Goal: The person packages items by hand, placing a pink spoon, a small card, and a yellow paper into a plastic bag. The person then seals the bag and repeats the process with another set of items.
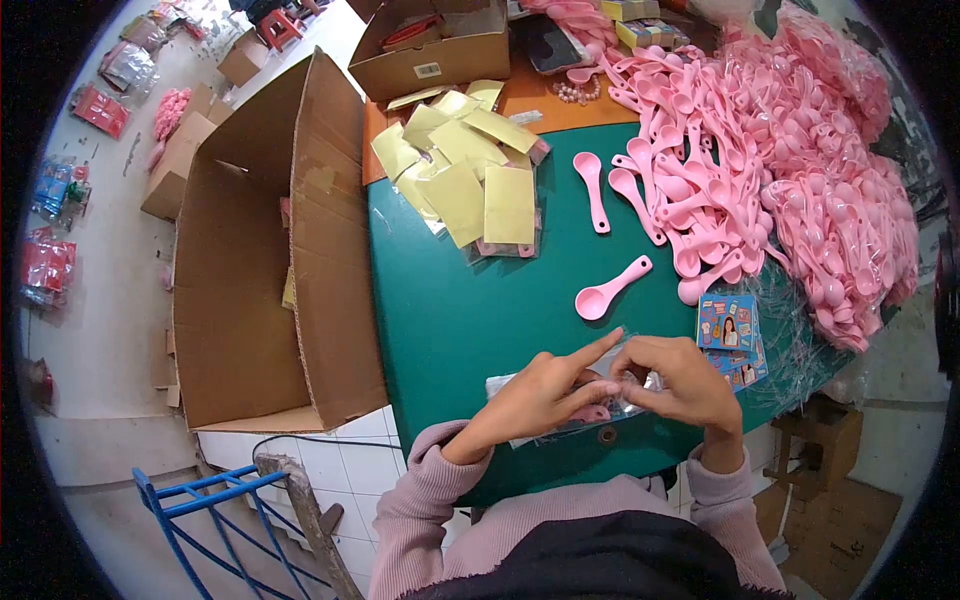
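Near the front edge of the green table, both my hands are at a clear plastic bag (638,398) with something pink inside. My left hand (535,395) pinches it between thumb and fingers, index finger stretched forward. The curled fingers of my right hand (685,385) grip the bag's other side, partly hiding it. More clear plastic (497,383) shows beside my left hand. Just beyond the hands lies a single pink spoon (595,302). A small stack of blue printed cards (728,325) sits beside my right hand.
A large heap of pink spoons (700,190), some in plastic bags (845,240), covers the table's right side. Flat gold-backed packets (465,150) are piled at the back left. A tall open carton (335,230) stands left of the table; a smaller box (440,55) is behind.
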Demonstrator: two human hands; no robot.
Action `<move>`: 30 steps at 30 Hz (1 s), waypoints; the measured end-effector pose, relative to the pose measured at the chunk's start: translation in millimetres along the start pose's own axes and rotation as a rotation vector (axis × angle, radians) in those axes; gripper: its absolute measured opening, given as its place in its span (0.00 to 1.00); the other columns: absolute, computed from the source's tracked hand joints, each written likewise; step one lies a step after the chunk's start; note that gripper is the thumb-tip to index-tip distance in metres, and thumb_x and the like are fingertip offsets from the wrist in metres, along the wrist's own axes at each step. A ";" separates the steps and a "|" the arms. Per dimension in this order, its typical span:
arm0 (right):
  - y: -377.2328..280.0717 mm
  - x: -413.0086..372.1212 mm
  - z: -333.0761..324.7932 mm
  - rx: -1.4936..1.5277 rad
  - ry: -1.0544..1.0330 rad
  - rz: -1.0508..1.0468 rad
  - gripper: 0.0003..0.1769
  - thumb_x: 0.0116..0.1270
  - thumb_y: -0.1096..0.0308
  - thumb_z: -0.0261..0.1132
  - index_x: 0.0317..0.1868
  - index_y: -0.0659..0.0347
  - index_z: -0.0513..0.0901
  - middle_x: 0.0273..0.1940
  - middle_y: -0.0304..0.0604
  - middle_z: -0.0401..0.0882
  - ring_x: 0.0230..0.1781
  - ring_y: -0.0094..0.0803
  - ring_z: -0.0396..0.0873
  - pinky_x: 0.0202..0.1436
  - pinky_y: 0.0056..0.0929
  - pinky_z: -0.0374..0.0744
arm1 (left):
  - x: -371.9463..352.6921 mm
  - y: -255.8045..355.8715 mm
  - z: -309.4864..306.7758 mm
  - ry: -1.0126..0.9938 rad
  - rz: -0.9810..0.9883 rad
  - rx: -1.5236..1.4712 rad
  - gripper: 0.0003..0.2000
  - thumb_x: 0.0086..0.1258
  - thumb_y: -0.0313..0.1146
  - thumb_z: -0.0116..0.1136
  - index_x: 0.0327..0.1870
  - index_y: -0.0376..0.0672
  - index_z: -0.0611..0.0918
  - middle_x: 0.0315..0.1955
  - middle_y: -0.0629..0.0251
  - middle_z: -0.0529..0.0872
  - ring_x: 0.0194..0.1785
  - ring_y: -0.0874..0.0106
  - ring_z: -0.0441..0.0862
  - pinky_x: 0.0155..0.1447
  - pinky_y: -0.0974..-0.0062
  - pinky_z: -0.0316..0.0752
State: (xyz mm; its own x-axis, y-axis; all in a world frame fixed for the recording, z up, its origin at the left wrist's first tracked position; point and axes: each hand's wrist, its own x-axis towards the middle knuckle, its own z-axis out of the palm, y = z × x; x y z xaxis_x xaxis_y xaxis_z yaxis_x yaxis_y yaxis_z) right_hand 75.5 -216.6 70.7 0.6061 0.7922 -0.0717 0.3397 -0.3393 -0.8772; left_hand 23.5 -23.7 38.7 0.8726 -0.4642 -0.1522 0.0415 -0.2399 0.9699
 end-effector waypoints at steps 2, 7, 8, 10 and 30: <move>-2.4 -0.4 -4.1 0.069 -0.002 0.016 0.11 0.53 0.72 0.65 0.38 0.66 0.77 0.28 0.44 0.76 0.27 0.32 0.76 0.32 0.26 0.74 | -0.9 0.7 -0.7 -0.002 -0.010 0.040 0.30 0.66 0.38 0.54 0.68 0.50 0.58 0.29 0.56 0.84 0.26 0.70 0.80 0.34 0.74 0.72; 4.6 -2.5 -4.7 0.075 -0.051 -0.045 0.13 0.53 0.71 0.66 0.39 0.65 0.78 0.28 0.43 0.76 0.28 0.29 0.77 0.31 0.25 0.74 | -0.6 -1.8 -0.8 0.012 -0.039 0.106 0.28 0.66 0.39 0.53 0.67 0.48 0.61 0.25 0.56 0.83 0.21 0.71 0.78 0.29 0.74 0.70; 4.3 -4.7 -6.5 0.164 -0.066 0.009 0.12 0.54 0.71 0.66 0.39 0.64 0.79 0.28 0.41 0.76 0.28 0.27 0.76 0.32 0.25 0.74 | -0.3 -2.5 -1.1 -0.010 -0.052 0.165 0.26 0.66 0.40 0.53 0.65 0.48 0.64 0.23 0.55 0.82 0.19 0.71 0.77 0.27 0.74 0.70; 4.3 -8.2 -7.5 0.255 -0.082 0.064 0.11 0.55 0.70 0.66 0.39 0.63 0.79 0.28 0.40 0.75 0.28 0.25 0.76 0.32 0.24 0.74 | -1.9 -2.3 -1.8 -0.005 -0.061 0.135 0.24 0.66 0.40 0.53 0.64 0.47 0.66 0.20 0.55 0.81 0.17 0.71 0.76 0.25 0.74 0.69; 17.1 -1.3 -1.0 0.278 -0.002 0.161 0.10 0.59 0.70 0.61 0.40 0.65 0.77 0.30 0.38 0.77 0.27 0.24 0.75 0.29 0.20 0.73 | -6.8 -12.2 2.7 0.094 -0.022 0.154 0.24 0.67 0.43 0.51 0.63 0.45 0.66 0.19 0.53 0.79 0.18 0.58 0.74 0.27 0.70 0.69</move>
State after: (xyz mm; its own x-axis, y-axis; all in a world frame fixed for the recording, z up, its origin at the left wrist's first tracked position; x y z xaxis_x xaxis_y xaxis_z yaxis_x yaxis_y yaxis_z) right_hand 81.3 -224.0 56.2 0.6346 0.7406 -0.2208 0.0300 -0.3091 -0.9506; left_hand 15.8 -19.9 27.5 0.9141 -0.3776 -0.1481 -0.0072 -0.3801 0.9249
